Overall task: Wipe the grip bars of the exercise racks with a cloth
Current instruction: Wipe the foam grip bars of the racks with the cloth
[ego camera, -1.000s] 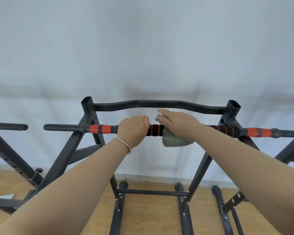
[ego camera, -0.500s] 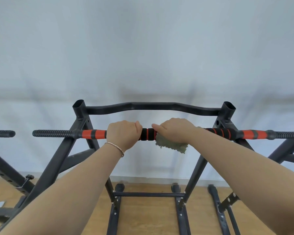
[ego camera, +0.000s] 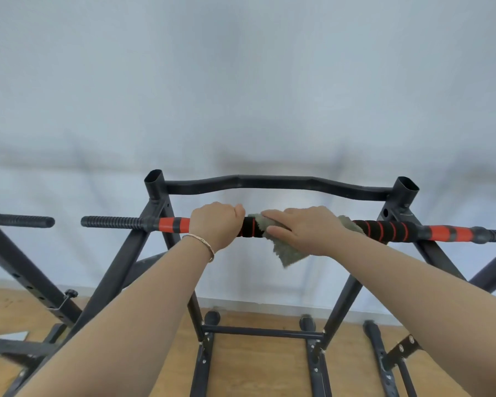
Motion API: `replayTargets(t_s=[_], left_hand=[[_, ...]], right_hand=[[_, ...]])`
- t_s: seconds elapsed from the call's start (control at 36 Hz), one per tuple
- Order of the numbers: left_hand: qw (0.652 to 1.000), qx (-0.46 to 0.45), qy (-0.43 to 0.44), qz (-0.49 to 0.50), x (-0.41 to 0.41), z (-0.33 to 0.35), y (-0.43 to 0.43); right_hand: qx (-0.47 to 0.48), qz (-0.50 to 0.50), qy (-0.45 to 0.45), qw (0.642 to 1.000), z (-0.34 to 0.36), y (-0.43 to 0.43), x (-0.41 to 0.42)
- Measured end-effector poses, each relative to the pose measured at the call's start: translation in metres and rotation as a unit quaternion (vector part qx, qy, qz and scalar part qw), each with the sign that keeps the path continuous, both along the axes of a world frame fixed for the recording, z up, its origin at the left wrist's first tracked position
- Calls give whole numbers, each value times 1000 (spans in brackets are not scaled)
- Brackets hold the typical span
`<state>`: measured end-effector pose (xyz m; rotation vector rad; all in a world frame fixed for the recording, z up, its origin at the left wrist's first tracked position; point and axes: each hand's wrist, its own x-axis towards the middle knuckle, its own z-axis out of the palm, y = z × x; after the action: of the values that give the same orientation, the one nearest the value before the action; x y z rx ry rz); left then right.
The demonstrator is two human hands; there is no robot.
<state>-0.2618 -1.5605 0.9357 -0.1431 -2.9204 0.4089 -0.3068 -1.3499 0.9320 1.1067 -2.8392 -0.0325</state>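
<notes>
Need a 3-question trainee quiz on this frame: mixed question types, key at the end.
1. True or false: the left hand grips the grip bar bare, with no cloth under it.
2. Where is the cloth? A) on the bar under the right hand; B) under the left hand; C) held by both hands.
3. Fill in: along the bar, the cloth lies on the person's ____ side of the left hand.
Key: 1 true; 2 A; 3 right.
</notes>
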Motion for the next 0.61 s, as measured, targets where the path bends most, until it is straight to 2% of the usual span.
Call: replayTargets(t_s=[0.06,0.19,0.25,0.33,0.42,0.44,0.5,0.56,0.61], left_hand=[[1000,-11,-6,1,-1,-2,0],[1000,-20,9,1,0,-8,2],[1000,-18,24,-2,1,-11,2],[999,-11,48,-2,3,-16,2],[997,12,78,-10,6,-22,2],[996,18,90,-10,7,-23,2],[993,30,114,-4,6,-26,2],[988,41,149,-1,5,-31,3],[981,51,189,-11,4,-33,6]], right_hand=[[33,-20,41,998,-4,-6,-5],[37,-45,36,998,1,-13,-5],[37,-93,-4,995,5,-17,-6],[-18,-209,-126,970,9,-26,-18],[-25,-248,-158,955,12,-30,-28],[-20,-250,-144,957,12,-29,-29],[-9,-230,-47,972,10,-27,-28],[-18,-182,63,981,6,-18,-18],[-29,-112,106,988,2,-2,-12]])
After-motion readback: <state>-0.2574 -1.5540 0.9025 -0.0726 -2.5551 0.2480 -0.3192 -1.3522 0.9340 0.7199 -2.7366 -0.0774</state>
